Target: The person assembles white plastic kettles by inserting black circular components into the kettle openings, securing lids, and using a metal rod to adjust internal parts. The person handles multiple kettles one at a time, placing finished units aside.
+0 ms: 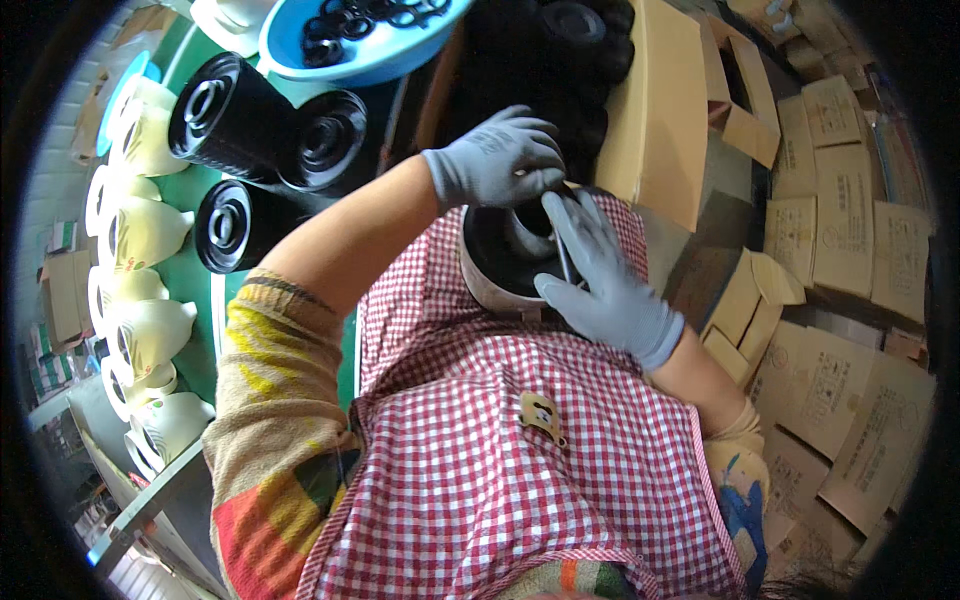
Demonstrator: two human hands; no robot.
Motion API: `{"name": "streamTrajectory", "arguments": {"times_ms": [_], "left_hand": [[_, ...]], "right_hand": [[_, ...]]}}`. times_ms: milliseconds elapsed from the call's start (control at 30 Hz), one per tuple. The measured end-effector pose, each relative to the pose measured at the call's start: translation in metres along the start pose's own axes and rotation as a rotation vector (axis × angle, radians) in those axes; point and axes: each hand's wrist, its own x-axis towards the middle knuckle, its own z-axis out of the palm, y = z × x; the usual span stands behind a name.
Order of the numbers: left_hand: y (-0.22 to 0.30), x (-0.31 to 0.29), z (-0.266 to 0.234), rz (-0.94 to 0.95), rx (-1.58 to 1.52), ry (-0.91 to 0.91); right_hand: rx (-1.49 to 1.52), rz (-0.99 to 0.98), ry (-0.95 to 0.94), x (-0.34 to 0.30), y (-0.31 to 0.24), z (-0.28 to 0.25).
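Near the middle of the frame, a round pot point(480, 284) with a dark inside sits against the red checked apron point(480, 440), its top and right side partly covered by both gloves. The left hand point(505, 160), in grey, bends its fingers over the far edge; whether it grips anything I cannot tell. The right hand point(605, 285) lies at the right side, thumb apart from the fingers with a thin grey rod point(563, 258) between them; how firmly it is held I cannot tell. The left forearm crosses in front of the green table point(180, 262), where black canisters point(236, 228) and a row of pale bowls point(150, 235) stand at left. A blue basin point(370, 73) of black rings point(355, 27) fills the upper left, an open carton point(655, 110) rises just beyond the hands, and stacked boxes point(842, 225) crowd the right
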Motion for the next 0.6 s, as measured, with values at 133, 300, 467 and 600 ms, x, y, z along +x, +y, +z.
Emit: {"name": "streamTrajectory", "arguments": {"times_ms": [133, 300, 467, 600], "left_hand": [[0.015, -0.007, -0.016, -0.042, 0.074, -0.042], [0.038, -0.017, -0.036, -0.177, 0.152, -0.123], [0.074, -0.033, -0.051, -0.348, 0.085, -0.244], [0.09, -0.033, -0.061, -0.588, -0.259, -0.517]], "right_hand": [[-0.123, -0.089, -0.191, 0.007, 0.012, -0.022], [-0.139, -0.062, -0.207, 0.009, 0.032, -0.046], [-0.616, 0.012, -0.529, 0.041, 0.047, -0.063], [-0.955, -0.142, -0.278, 0.066, 0.078, -0.045]]}}
